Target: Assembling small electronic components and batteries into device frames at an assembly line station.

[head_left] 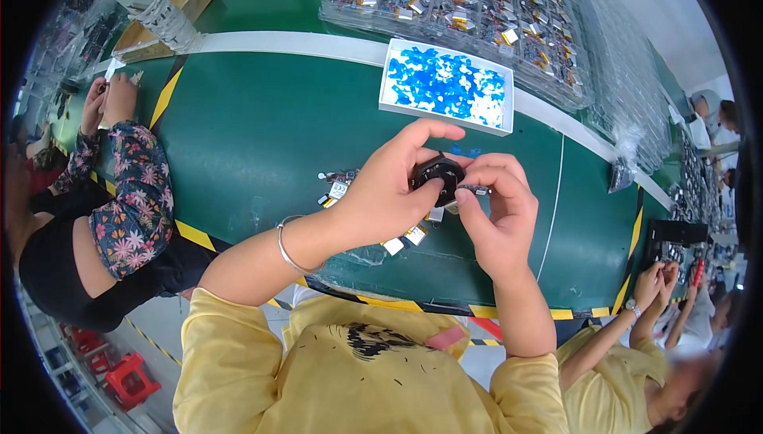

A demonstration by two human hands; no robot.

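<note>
My left hand (397, 184) grips a black round casing (439, 173) with its thumb and fingers, holding it above the green bench. Close against the casing's right side, my right hand (501, 207) pinches a small dark electronic part (477, 190) between thumb and fingertips. Part of that piece is hidden by the fingers. Beneath my hands lie several small battery-and-circuit assemblies (338, 190), with white and yellow battery packs (415, 235) nearer my body. A few blue bits (465, 151) rest just beyond my fingertips.
A white box (385, 100) of blue and white pieces stands beyond my hands. Behind it sits a clear compartment tray (338, 9) of battery assemblies. Co-workers' hands are busy at left (119, 100) and right (656, 284). Striped tape (381, 302) edges the green bench (262, 132).
</note>
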